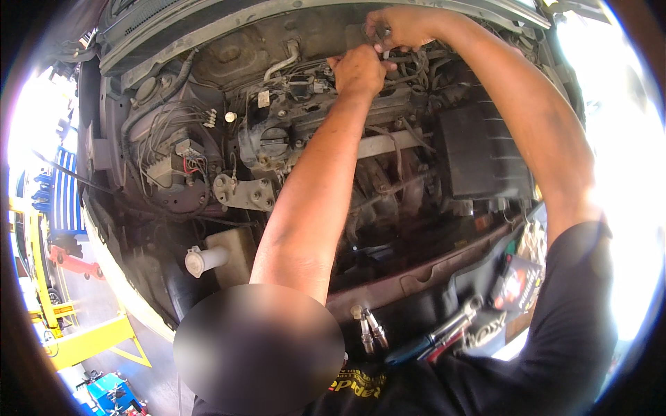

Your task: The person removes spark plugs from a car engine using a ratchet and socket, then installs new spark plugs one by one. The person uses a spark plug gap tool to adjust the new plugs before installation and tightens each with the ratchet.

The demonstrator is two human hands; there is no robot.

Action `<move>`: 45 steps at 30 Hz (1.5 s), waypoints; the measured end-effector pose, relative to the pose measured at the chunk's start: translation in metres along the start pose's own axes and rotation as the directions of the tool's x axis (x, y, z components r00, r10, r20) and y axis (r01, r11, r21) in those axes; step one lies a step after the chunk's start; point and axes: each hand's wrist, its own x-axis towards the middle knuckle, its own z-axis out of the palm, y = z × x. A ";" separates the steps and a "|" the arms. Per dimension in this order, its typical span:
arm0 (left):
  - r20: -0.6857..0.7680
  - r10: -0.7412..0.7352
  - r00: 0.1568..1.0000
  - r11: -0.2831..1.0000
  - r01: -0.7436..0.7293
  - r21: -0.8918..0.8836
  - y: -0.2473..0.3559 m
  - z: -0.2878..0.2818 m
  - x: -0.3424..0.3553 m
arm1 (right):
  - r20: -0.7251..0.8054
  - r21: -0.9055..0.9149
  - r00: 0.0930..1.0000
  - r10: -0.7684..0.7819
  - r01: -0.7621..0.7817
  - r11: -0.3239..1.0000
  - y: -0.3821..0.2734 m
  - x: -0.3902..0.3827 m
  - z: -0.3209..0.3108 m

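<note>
Both my arms reach across an open engine bay to the back of the engine. My left hand (361,71) is over the rear of the dirty engine cover (305,125), fingers curled. Just behind it and to the right, my right hand (404,29) bends down with thumb and fingers pinched together. The two hands almost touch, near hoses and wiring (420,61). Whatever lies between their fingers is too small and hidden to name. A black oil filler cap (275,137) sits on the cover's left end.
A black air filter box (479,149) lies under my right arm. At front left stands a white-capped reservoir (205,261). Along the front edge rest spark plugs (373,330), a ratchet wrench (447,327) and a printed package (517,283). Yellow lift equipment (97,343) stands at left.
</note>
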 end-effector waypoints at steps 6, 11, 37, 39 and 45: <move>-0.064 -0.007 0.998 1.000 0.008 0.014 0.014 0.001 -0.007 | -0.091 -0.009 0.988 -0.126 0.126 0.992 0.015 -0.004 0.008; -0.023 0.002 1.000 0.999 -0.001 0.053 -0.004 0.003 -0.001 | -0.063 0.138 0.995 -0.078 0.086 0.987 -0.006 -0.015 -0.021; -0.554 0.054 0.831 0.829 -0.347 -0.439 -0.009 0.001 0.002 | -0.609 0.288 0.693 0.386 -0.260 0.922 0.000 -0.166 -0.115; -0.597 0.016 0.802 0.786 -0.380 -0.489 0.001 -0.001 0.000 | -0.432 0.578 0.712 0.553 -0.253 0.776 0.043 -0.203 -0.114; 0.053 0.080 0.995 0.490 0.007 -0.872 0.026 -0.085 -0.047 | -0.565 0.722 0.459 0.686 -0.127 0.680 0.014 -0.340 -0.099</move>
